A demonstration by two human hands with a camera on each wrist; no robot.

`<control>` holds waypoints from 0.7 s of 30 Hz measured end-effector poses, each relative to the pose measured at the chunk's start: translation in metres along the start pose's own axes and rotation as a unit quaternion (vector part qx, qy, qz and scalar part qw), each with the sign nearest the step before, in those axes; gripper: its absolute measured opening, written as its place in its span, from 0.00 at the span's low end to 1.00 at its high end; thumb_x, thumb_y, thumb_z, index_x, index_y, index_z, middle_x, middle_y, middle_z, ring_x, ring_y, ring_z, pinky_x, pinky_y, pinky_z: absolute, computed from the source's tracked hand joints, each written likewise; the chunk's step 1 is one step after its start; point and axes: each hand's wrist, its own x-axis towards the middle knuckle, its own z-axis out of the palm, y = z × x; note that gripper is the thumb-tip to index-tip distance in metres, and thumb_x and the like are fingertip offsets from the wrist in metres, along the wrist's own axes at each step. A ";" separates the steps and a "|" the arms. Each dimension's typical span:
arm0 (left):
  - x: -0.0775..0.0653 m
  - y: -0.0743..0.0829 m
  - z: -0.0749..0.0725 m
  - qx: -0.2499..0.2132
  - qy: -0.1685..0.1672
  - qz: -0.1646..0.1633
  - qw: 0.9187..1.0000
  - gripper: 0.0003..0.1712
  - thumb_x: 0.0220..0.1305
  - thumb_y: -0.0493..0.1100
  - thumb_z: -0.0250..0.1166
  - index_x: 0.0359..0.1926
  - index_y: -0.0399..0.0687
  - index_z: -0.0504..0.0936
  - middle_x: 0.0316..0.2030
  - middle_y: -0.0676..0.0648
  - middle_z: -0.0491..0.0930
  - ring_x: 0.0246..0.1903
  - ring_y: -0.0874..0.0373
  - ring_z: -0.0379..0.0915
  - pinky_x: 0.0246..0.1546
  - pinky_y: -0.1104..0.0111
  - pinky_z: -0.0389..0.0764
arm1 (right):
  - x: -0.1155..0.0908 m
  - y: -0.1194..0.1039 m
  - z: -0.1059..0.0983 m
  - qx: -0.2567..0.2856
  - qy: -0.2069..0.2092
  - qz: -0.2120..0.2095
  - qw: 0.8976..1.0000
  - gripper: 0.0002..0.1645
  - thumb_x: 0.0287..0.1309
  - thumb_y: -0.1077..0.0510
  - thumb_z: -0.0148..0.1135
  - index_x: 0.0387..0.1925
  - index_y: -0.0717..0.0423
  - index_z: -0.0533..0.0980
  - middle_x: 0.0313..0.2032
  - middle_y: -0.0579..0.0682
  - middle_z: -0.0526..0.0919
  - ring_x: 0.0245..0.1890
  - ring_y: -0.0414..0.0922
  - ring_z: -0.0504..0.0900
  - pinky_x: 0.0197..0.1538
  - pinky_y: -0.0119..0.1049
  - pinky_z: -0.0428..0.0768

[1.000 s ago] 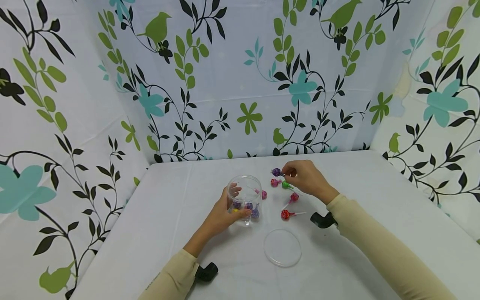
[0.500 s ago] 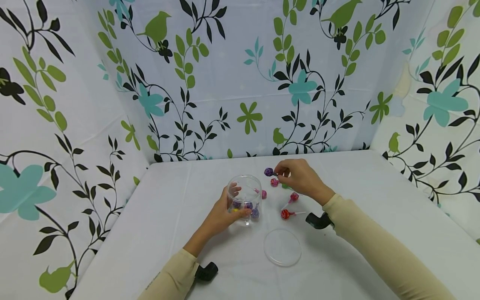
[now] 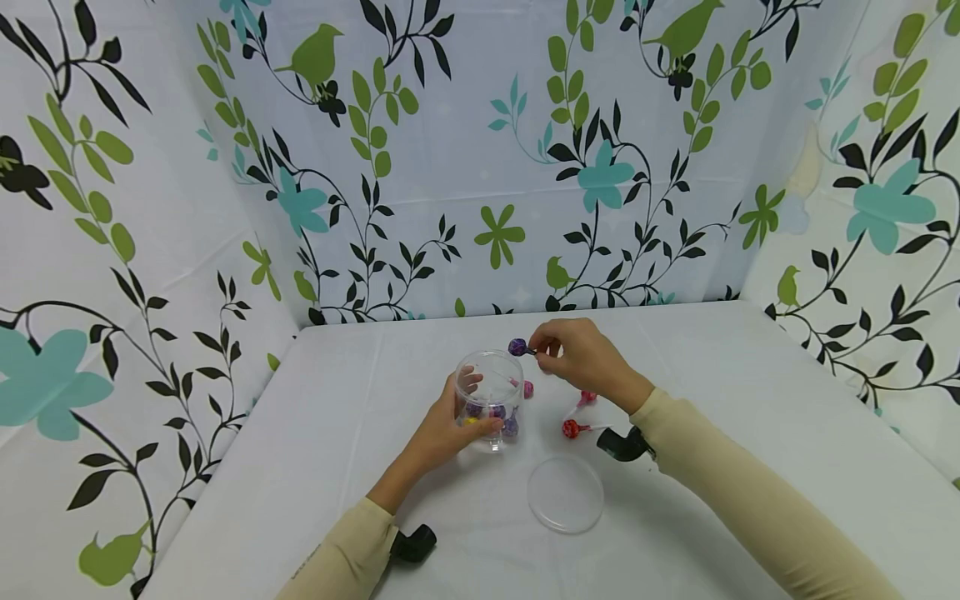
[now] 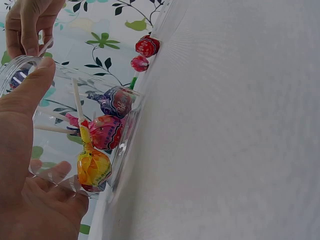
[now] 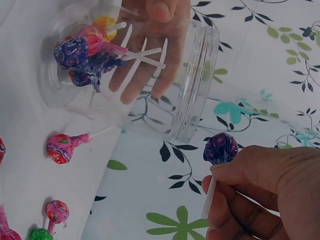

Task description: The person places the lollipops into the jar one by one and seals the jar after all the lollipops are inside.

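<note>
- Setting: a table under a white cloth (image 3: pixel 337 383), seen from where I stand, backed and flanked by a patterned curtain (image 3: pixel 442 150) of green birds, blue flowers and black leafy stems.
- Left hand: the left hand (image 3: pixel 448 427) grips a transparent jar (image 3: pixel 491 353), thumb on the near side, fingers round behind; the jar stands mouth uppermost.
- Right hand: the right hand (image 3: pixel 577 357) pinches the stick of a purple lollipop (image 3: pixel 518 347) between thumb and fingers.
- Key relation: the purple lollipop lies in the air just beyond the jar's rim, on the far right side, apart from it. Its long axis runs roughly sideways, head toward the jar, stick back into the right hand, which is the nearer one; the left hand sits lower, on the jar's opposite side.
- Jar contents: a yellow lollipop (image 4: pixel 94 167) at the bottom, with pink and purple ones beside it, sticks mostly upward.
- On the cloth: a pink lollipop (image 5: pixel 60 149) just beside the jar; a red lollipop (image 3: pixel 572 429) farther right; a transparent disc (image 3: pixel 566 527), apparently the lid, lying flat nearer the person.
- Lettering: wrappers bear print, too small and blurred to read; the left sleeve (image 3: pixel 341 550) carries a faint, illegible line. No brand can be made out.
</note>
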 end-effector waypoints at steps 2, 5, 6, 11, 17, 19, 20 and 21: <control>0.000 0.000 0.000 0.001 0.001 0.000 1.000 0.59 0.62 0.55 0.78 0.81 0.46 0.50 0.76 0.44 0.63 0.72 0.40 0.62 0.70 0.44 0.62 | 0.002 -0.003 0.001 -0.003 0.000 -0.005 1.000 0.06 0.61 0.69 0.70 0.40 0.60 0.86 0.34 0.46 0.86 0.34 0.43 0.80 0.38 0.37 0.82; 0.000 0.000 0.000 -0.001 -0.001 0.000 1.000 0.59 0.62 0.55 0.77 0.81 0.46 0.49 0.76 0.45 0.63 0.72 0.40 0.62 0.71 0.45 0.62 | 0.003 -0.007 0.004 -0.006 -0.002 -0.013 1.000 0.06 0.61 0.68 0.70 0.40 0.59 0.86 0.36 0.48 0.86 0.35 0.44 0.80 0.39 0.36 0.82; 0.000 0.000 0.000 -0.002 -0.002 0.001 1.000 0.59 0.63 0.55 0.77 0.81 0.46 0.49 0.76 0.45 0.63 0.73 0.40 0.62 0.71 0.45 0.62 | 0.004 -0.007 0.005 -0.005 -0.004 -0.015 1.000 0.07 0.61 0.69 0.70 0.40 0.59 0.86 0.36 0.48 0.86 0.35 0.45 0.80 0.39 0.36 0.82; -0.001 0.000 0.000 -0.009 -0.006 0.005 1.000 0.59 0.63 0.55 0.77 0.81 0.44 0.49 0.76 0.43 0.63 0.73 0.39 0.61 0.70 0.44 0.62 | 0.006 -0.012 0.010 0.001 -0.012 -0.029 1.000 0.07 0.61 0.69 0.69 0.41 0.60 0.86 0.37 0.49 0.87 0.35 0.45 0.81 0.40 0.35 0.83; -0.001 0.002 -0.001 -0.013 -0.008 0.004 1.000 0.60 0.63 0.54 0.77 0.81 0.44 0.48 0.76 0.43 0.62 0.73 0.40 0.60 0.70 0.45 0.62 | 0.009 -0.018 0.013 -0.001 -0.012 -0.041 0.999 0.07 0.61 0.69 0.69 0.41 0.60 0.86 0.37 0.49 0.87 0.35 0.43 0.80 0.40 0.35 0.83; -0.001 0.002 -0.001 -0.013 -0.008 0.000 1.000 0.60 0.63 0.54 0.77 0.81 0.45 0.48 0.76 0.44 0.62 0.73 0.40 0.61 0.70 0.45 0.63 | 0.010 -0.020 0.014 0.002 -0.016 -0.042 0.999 0.07 0.61 0.69 0.69 0.41 0.60 0.86 0.37 0.48 0.87 0.35 0.44 0.81 0.40 0.35 0.83; -0.001 0.002 -0.001 -0.013 -0.007 -0.001 1.000 0.60 0.63 0.54 0.77 0.81 0.46 0.48 0.76 0.44 0.62 0.73 0.41 0.61 0.70 0.46 0.63 | 0.010 -0.021 0.014 0.004 -0.018 -0.041 0.999 0.07 0.61 0.69 0.69 0.41 0.60 0.86 0.37 0.48 0.87 0.35 0.44 0.81 0.40 0.35 0.83; -0.001 0.002 -0.001 -0.014 -0.008 0.000 1.000 0.60 0.63 0.54 0.77 0.81 0.46 0.48 0.76 0.44 0.62 0.73 0.41 0.62 0.70 0.46 0.63 | 0.011 -0.022 0.015 0.005 -0.020 -0.040 0.999 0.08 0.61 0.69 0.69 0.41 0.60 0.86 0.38 0.48 0.87 0.35 0.45 0.81 0.40 0.34 0.83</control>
